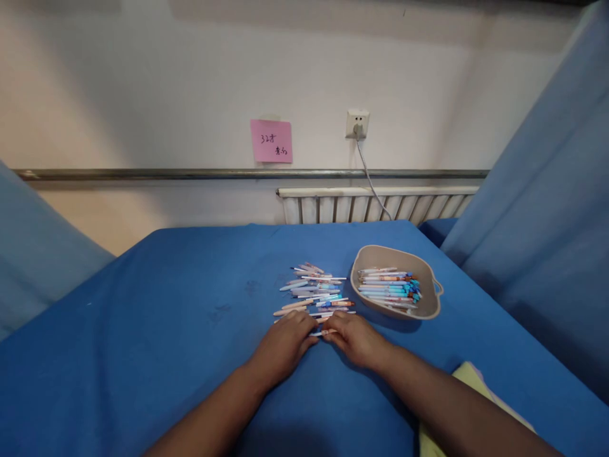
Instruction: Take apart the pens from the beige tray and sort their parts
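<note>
Loose pens (314, 289) lie in a spread heap on the blue cloth, mostly sideways, in white, beige, blue and orange. At the near edge of this heap, my left hand (285, 339) has its fingers curled down and closed on pens. Close beside it, my right hand (358, 337) pinches with thumb and fingers. A white pen (316, 334) shows in the narrow gap between both hands, its ends covered by my fingers. To the right of the heap stands a beige plastic basket (431, 308) with many pens (387, 289) lying side by side in it.
The blue cloth (166, 304) covers the table. A yellow cloth (469, 374) lies under my right forearm. Behind are a radiator (328, 206), a metal rail (190, 173), a plugged socket (357, 124) and a pink note (271, 141). Blue curtains (547, 190) hang on both sides.
</note>
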{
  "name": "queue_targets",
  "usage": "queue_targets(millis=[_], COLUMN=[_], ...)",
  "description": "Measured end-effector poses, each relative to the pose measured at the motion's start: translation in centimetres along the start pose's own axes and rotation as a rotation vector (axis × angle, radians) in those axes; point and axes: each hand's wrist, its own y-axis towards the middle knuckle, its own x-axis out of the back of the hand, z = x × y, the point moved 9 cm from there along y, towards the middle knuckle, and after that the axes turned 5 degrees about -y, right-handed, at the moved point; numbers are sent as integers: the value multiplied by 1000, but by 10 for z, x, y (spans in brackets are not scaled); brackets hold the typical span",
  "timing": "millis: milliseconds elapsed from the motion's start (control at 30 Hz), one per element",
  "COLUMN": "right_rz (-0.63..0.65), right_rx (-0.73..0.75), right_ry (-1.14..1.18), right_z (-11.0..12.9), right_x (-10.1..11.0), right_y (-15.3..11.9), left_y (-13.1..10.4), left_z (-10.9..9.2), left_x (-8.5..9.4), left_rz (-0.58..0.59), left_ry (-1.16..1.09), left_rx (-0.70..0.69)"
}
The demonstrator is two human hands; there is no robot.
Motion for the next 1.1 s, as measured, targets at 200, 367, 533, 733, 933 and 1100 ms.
queue_targets(millis=[200,367,533,733,933,1100], right_rz=[-40,-73,-32,-79,10,422], right_rx=[-20,-38,-51,-111,-385,-419], right_ry=[20,-31,-171,-233,-474,-701], right_z=[-12,-16,-6,-10,-82,-118], right_x=[10,21,23,57,127,105], right_y=[-2,-7,-11,-25,-32,-36], left_y=[-2,-8,-7,-7,-11,-8], left_z=[16,27,18,-22,-59,-43], left_x=[6,24,24,0,-34,-32], left_rz=[-7,-32,-60,38,202,185], left_ry=[55,62,51,47,25,-71], left_rx=[60,135,77,-38,-201,-125])
